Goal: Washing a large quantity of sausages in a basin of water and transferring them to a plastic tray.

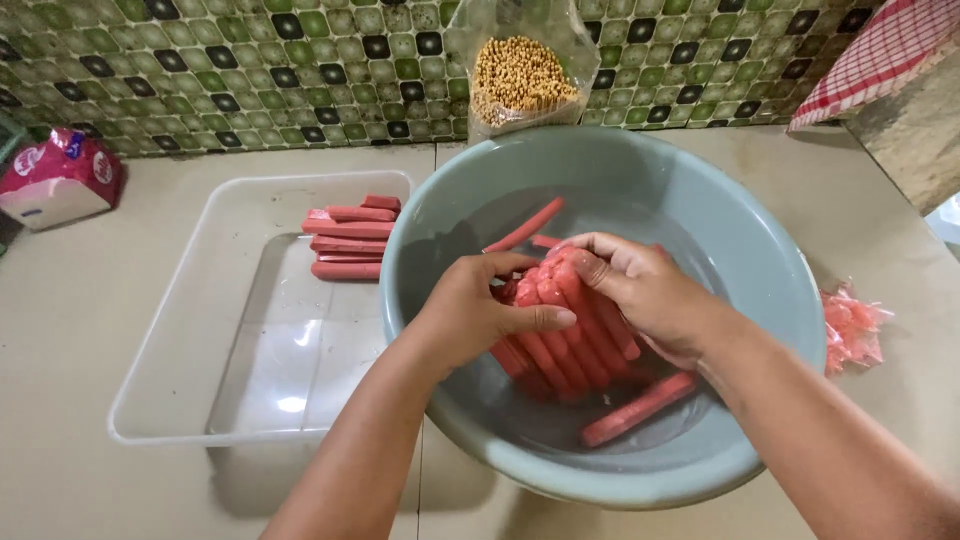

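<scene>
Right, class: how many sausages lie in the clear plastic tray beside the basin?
5 sausages can be made out, stacked side by side at the far right end of the clear tray, next to the grey basin. The basin's rim may hide more.

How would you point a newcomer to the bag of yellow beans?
Start at the big grey basin in the middle of the counter. Look just behind its far rim, against the green tiled wall. The clear plastic bag stands there, the only thing filled with small round yellow beans.
</scene>
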